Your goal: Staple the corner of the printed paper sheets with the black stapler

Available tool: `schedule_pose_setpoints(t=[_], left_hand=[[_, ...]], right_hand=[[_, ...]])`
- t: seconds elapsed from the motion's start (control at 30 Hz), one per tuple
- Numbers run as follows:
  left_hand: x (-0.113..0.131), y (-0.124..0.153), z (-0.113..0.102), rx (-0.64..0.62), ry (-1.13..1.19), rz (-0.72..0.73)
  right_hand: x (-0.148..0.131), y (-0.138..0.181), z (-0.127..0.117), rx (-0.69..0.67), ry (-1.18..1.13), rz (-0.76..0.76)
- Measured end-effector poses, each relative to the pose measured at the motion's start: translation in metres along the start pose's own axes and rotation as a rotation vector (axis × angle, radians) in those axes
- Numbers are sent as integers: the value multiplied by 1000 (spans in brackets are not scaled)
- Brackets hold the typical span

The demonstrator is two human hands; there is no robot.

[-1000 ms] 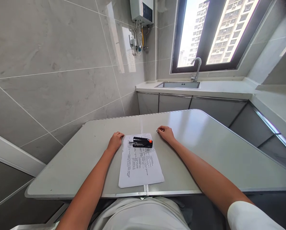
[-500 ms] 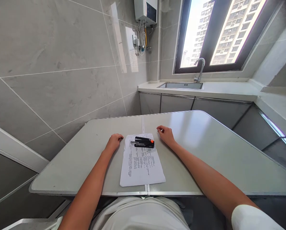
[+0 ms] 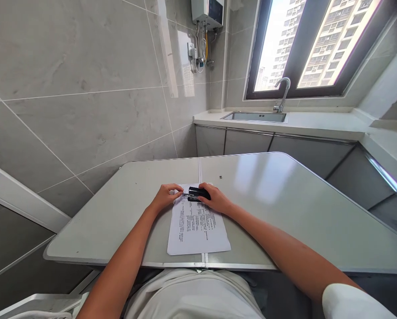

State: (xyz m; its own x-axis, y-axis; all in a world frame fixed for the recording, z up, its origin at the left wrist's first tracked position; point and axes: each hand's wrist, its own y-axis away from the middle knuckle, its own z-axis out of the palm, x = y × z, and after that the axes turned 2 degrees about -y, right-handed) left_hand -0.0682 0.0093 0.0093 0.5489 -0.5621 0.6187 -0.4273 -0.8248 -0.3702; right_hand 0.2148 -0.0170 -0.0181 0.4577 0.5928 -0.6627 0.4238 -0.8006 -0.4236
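Observation:
A black stapler (image 3: 195,191) lies across the upper part of the printed paper sheets (image 3: 198,239), its metal inner part sticking out to the left. My right hand (image 3: 214,199) is closed round the stapler's right end, covering the orange spot there. My left hand (image 3: 168,195) pinches with thumb and forefinger at the tip of the protruding metal part. Just beyond my right hand, a tiny dark piece (image 3: 220,177), perhaps a strip of staples, rests on the table; it is too small to make out surely.
The pale table (image 3: 268,212) has a seam down its middle, under the paper. Behind it run a counter with a sink (image 3: 256,116) and a tap (image 3: 282,95). A grey tiled wall (image 3: 85,128) stands on the left, with a water heater (image 3: 207,13) at the corner.
My right hand has come left from the table onto the stapler and gripped it, leaving the tiny dark piece visible. My left hand has moved right to the stapler's metal end.

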Motion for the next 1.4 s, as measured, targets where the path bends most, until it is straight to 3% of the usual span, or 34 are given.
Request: schedule_pose_setpoints(t=[0.13,0.53,0.73,0.97,1.23,1.4], left_hand=[[2,0,4,-113,-15,34],[-9,-3,2,-190,-140,143],[-16,-1,-3,-179,-94,146],[7,1,8,-103,11,35],[6,-2,18,-213,91,86],[8,-5,19,-63,-91,56]], right_hand=[[1,0,-2,-7,-18,-13],[1,-1,-2,5,-11,-14],[8,0,2,15,-2,-3],[1,3,0,53,-207,-102],[-11,4,3,-8,-162,-144],[-4,-8,-8,160,-103,-34]])
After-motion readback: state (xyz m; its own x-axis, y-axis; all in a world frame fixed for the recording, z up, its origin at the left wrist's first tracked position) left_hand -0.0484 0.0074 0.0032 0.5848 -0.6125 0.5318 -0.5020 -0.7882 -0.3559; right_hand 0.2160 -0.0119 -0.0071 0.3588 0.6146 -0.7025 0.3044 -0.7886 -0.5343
